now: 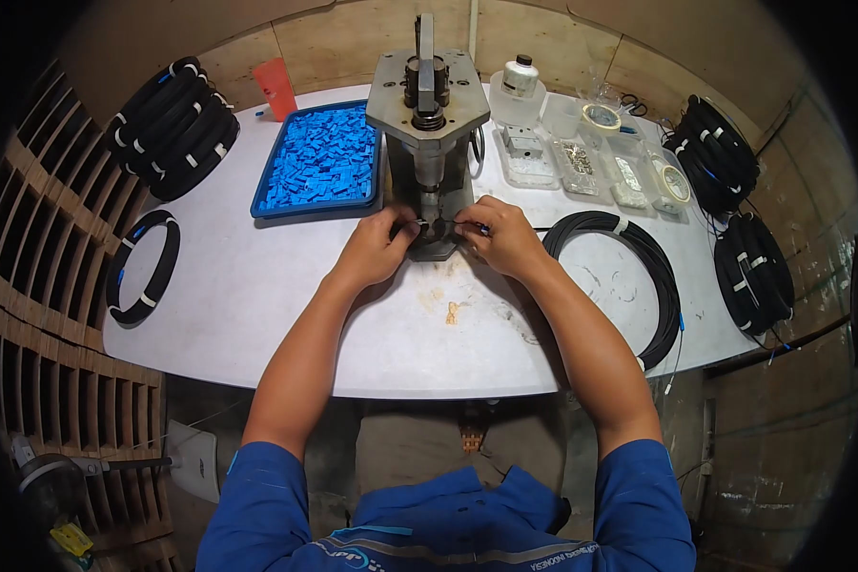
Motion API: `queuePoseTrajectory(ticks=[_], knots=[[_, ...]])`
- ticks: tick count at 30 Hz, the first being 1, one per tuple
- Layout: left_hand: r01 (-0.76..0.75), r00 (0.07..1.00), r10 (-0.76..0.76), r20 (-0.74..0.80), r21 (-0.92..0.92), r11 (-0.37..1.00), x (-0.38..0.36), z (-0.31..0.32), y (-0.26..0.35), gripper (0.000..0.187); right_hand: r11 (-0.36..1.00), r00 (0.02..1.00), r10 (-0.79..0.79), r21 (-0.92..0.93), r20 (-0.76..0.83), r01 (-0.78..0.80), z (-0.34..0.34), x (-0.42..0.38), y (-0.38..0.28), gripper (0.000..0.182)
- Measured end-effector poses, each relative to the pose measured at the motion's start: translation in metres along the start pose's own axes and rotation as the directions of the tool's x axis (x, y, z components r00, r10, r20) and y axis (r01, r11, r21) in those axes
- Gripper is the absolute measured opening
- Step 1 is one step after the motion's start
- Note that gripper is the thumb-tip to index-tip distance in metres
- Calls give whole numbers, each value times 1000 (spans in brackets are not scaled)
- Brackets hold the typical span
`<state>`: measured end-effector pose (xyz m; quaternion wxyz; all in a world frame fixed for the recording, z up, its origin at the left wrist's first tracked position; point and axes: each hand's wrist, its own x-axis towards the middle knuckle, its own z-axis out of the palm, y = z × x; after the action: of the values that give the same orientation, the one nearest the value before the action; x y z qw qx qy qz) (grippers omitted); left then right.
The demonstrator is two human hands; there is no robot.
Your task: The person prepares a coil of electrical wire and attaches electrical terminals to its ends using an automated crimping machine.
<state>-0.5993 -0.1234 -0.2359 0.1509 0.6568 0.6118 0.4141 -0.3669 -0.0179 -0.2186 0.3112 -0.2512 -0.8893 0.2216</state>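
A metal hand press (431, 124) stands upright at the back middle of the white table. Close to the left side of its lower die is my left hand (383, 243), fingers pinched at the die; what they pinch is too small to name. On the right side my right hand (499, 234) has its fingers closed on a thin black cable, whose end reaches toward the die. From near this hand the cable seems to run to a large black cable coil (665, 286) lying on the right of the table.
Left of the press sits a dark blue tray (270, 212) of blue pieces. Bundled black coils (176, 129) stand back left, more coils (753, 272) at right. One small coil (167, 262) lies left. Clear boxes (582, 186) and a white bottle (520, 76) are back right.
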Motion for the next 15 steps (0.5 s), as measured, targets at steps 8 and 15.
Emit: queuePoseTrajectory(ticks=[8,15], knots=[[0,1000,0,3,-7,1000,0,-1,1,24,1000,999,-30,4,-14,30,1,0,2,14],[17,1000,-17,1,-17,1000,0,0,2,23,999,999,-31,-7,-9,31,1,0,2,14]])
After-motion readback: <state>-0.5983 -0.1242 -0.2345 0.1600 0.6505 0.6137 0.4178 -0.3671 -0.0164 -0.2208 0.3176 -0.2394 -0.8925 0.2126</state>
